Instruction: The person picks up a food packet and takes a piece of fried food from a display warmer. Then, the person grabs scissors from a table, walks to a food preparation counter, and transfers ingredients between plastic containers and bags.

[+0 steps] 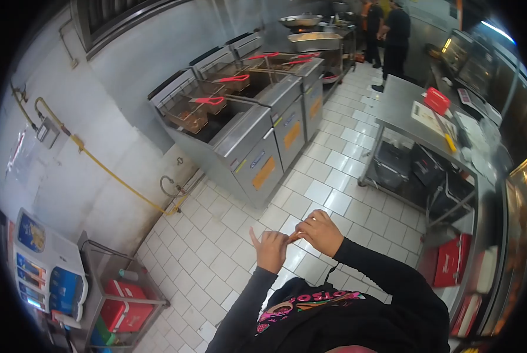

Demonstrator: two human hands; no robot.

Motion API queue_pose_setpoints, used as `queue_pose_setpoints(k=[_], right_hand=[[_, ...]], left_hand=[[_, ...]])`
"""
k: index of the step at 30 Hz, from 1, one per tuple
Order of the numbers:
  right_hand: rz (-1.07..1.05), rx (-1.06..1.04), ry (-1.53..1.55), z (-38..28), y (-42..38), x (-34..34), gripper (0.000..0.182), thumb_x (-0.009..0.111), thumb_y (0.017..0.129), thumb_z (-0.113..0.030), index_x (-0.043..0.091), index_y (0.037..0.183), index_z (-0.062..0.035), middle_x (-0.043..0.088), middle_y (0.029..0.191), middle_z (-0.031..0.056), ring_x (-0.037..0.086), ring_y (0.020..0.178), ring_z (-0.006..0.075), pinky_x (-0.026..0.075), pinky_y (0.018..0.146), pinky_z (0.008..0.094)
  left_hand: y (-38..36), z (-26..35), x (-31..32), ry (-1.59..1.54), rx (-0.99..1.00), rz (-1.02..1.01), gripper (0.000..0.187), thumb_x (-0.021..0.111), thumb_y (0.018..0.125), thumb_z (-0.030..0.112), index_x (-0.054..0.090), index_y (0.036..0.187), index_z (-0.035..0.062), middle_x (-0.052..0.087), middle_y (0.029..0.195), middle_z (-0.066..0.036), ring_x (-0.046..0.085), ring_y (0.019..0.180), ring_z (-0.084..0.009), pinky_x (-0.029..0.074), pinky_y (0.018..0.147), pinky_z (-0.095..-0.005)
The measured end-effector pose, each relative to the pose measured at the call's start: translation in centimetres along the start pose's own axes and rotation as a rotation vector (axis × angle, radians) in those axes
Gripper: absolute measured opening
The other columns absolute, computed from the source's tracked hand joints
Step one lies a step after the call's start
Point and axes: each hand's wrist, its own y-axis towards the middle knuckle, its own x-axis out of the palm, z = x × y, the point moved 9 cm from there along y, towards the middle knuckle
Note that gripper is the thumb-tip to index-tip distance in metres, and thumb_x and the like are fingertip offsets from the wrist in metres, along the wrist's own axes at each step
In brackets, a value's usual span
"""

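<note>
In front of my chest, above the tiled floor, my left hand and my right hand come together at the fingertips. The right fingers are curled and closed toward the left hand. On the left hand most fingers are bent inward, while one digit sticks out to the side. A narrow reddish-brown shape shows between the hands; I cannot make out whether it is a finger or a small held thing. Both hands are apart from every surface around them.
Steel fryers with red-handled baskets line the wall ahead. To the right, a steel table carries a cutting board and a red container. A low cart with a red box is at left. Two people stand far back.
</note>
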Motion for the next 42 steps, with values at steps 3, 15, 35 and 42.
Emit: queue_pose_setpoints(k=[3,15,35,42], right_hand=[[-0.052,-0.110,0.033,4.8,5.5,2.6,0.011,0.062,0.078,-0.019,0.059,0.085,-0.0114,0.059,0.079,0.0024,0.052,0.089,0.0226,0.038,0.090,0.0393],[-0.026,-0.010,0.025,31.6,22.5,1.2,0.009,0.063,0.074,-0.016,0.064,0.081,-0.0098,0.059,0.076,0.0030,0.052,0.084,0.0242,0.040,0.086,0.0388],[-0.040,0.203,0.081,79.9,41.2,-6.4,0.011,0.067,0.065,-0.011,0.060,0.074,-0.0090,0.059,0.070,0.0024,0.052,0.077,0.0247,0.040,0.079,0.0381],[0.101,0.344,-0.037,95.2,47.6,-9.9,0.010,0.066,0.065,-0.012,0.058,0.070,-0.0076,0.057,0.065,0.0033,0.052,0.075,0.0250,0.040,0.082,0.0387]], left_hand=[[5.2,-3.5,0.8,0.030,-0.083,0.074,0.003,0.066,0.077,0.015,0.063,0.079,0.0152,0.056,0.078,0.004,0.053,0.087,-0.0181,0.009,0.106,-0.0636],[35.7,-11.0,15.1,-0.327,0.096,-0.044,0.006,0.068,0.077,0.020,0.065,0.079,0.0146,0.060,0.080,0.004,0.053,0.091,-0.0179,0.013,0.107,-0.0558],[80.7,-7.1,38.4,-0.286,0.016,0.110,0.022,0.069,0.077,0.021,0.061,0.096,0.0128,0.061,0.096,0.000,0.054,0.098,-0.0201,0.011,0.108,-0.0573],[97.5,-6.1,45.7,-0.262,0.148,0.169,0.016,0.068,0.076,0.016,0.064,0.091,0.0161,0.060,0.092,0.003,0.054,0.095,-0.0187,0.013,0.108,-0.0571]])
